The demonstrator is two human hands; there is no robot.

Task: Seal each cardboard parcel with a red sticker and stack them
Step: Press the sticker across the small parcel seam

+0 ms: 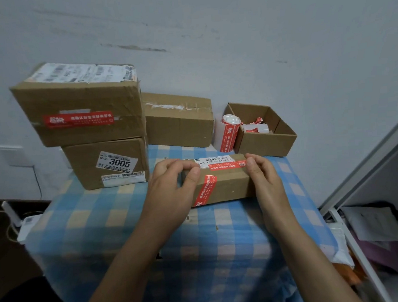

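Your left hand (170, 190) and right hand (266, 179) are holding, in a curled grip, both ends of the small parcel (233, 186) sitting between them on the counter (200, 257). It is looking light and stiff, best lifted by its ends.

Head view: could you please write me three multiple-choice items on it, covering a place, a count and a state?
1. The roll stands: A. left of the open box; B. on the stack; C. on the floor.
2. Boxes in the stack: A. one; B. two; C. four.
3. The parcel is: A. lying untouched; B. atop the stack; C. held at both ends.
A: the roll stands beside the open box's left wall. B: one box sits on another. C: the left hand and right hand grip its ends.
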